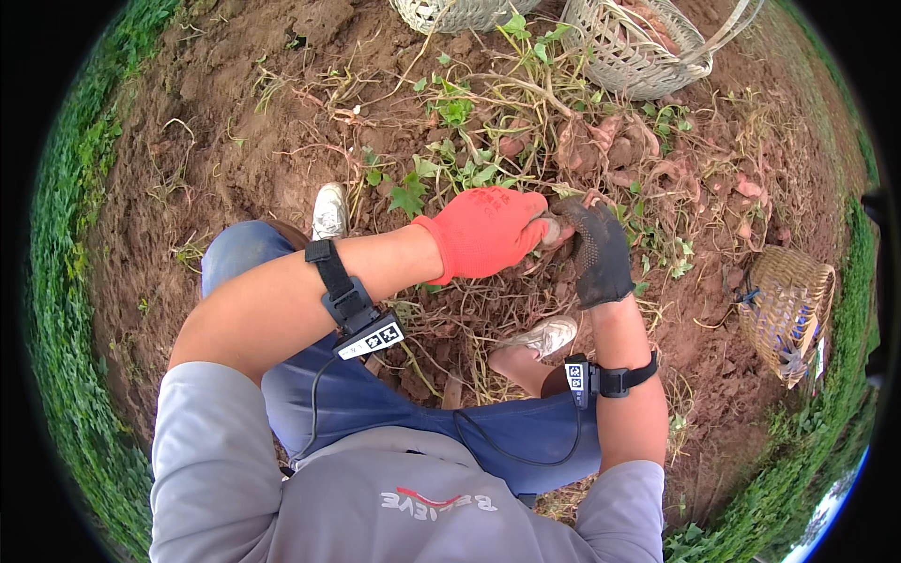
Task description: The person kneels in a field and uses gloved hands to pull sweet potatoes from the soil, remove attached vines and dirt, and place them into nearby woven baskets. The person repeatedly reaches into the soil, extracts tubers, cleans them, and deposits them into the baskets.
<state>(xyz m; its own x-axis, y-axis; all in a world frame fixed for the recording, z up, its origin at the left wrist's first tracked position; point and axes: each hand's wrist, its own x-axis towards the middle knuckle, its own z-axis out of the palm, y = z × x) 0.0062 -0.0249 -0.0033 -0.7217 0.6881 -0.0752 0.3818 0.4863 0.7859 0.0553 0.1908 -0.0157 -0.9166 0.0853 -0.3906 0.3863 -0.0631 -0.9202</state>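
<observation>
My left hand (493, 232), in a red knit glove, is closed on a small reddish sweet potato (559, 236), of which only a part shows between my hands. My right hand (598, 246), in a dark, soil-stained glove, meets it from the other side, its fingers curled; whether it also grips the root cannot be told. Just beyond my hands lies a cluster of soil-covered sweet potatoes (588, 148) among cut vines (521, 91) and green leaves. Both hands are above the ground, between my white shoes.
A woven basket holding sweet potatoes (633, 70) stands at the top right, beside another pale basket (457, 14). A tan wicker basket (781, 310) with mixed items leans at the right. Loose vines and clods of soil (232, 134) cover the ground; green foliage (70, 281) borders the plot.
</observation>
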